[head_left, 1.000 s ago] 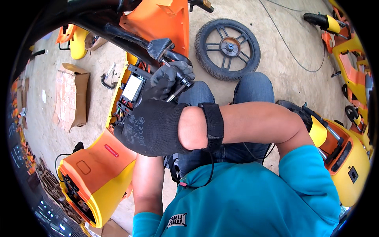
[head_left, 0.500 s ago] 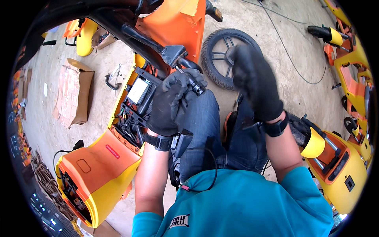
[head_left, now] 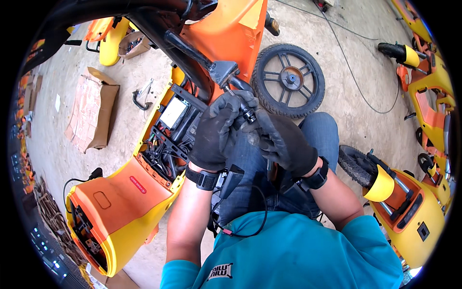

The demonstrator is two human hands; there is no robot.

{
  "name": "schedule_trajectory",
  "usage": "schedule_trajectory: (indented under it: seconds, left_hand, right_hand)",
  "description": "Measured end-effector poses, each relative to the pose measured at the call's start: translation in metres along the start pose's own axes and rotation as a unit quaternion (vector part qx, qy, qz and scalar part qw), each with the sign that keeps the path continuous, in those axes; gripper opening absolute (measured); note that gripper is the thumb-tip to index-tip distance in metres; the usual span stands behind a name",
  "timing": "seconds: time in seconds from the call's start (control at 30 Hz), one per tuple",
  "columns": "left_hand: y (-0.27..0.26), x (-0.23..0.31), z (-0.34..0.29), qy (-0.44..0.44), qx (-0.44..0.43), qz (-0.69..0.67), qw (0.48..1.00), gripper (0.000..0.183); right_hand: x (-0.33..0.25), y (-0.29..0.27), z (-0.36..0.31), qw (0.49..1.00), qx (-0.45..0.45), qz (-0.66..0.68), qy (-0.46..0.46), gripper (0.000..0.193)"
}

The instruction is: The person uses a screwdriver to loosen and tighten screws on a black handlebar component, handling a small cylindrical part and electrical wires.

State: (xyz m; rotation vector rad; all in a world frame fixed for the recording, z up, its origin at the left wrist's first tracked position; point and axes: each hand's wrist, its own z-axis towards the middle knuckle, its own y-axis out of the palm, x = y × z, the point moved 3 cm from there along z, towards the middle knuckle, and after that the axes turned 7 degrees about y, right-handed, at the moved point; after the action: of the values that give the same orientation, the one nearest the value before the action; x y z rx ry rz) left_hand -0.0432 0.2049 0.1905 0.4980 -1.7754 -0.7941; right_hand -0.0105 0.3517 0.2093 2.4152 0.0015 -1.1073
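My left hand, in a black-and-grey work glove, is wrapped round a shiny metal rod with a dark, socket-like end. The rod's upper part meets a dark grey bracket on a black frame tube. Against the socket-like end, my gloved right hand has its fingers curled together; what they pinch, if anything, is hidden. Both hands are above my knees. Left of them lies an orange-and-yellow scooter body with wires and a white-labelled box inside.
A spoked wheel with a black tyre lies on the concrete beyond my right hand. At the left are a cardboard box and a black-handled tool. More yellow scooter parts stand to the right, and a cable crosses the floor.
My right hand has come down and left from over the wheel to the socket-like end. My left hand keeps its hold on the rod. The whole view has shifted slightly.
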Motion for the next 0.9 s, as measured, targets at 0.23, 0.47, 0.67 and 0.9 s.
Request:
schedule_trajectory:
  seconds: [0.23,0.47,0.67,0.9]
  left_hand:
    - [-0.006,0.001,-0.001,-0.005,-0.013,-0.011,1.0,0.032]
    - [-0.003,0.009,0.001,0.087,-0.023,0.303,0.949,0.032]
    - [0.004,0.006,0.002,0.005,0.089,0.042,0.995,0.024]
    - [-0.001,0.008,0.002,0.003,0.075,0.079,0.994,0.024]
  right_hand:
    - [-0.006,0.008,-0.002,1.0,0.02,-0.01,0.0,0.042]
    - [-0.007,0.003,0.004,0.992,0.095,-0.081,-0.015,0.03]
    - [-0.016,0.012,-0.002,0.909,0.217,-0.281,-0.218,0.02]
    - [-0.014,0.0,-0.001,0.871,0.226,-0.343,-0.271,0.011]
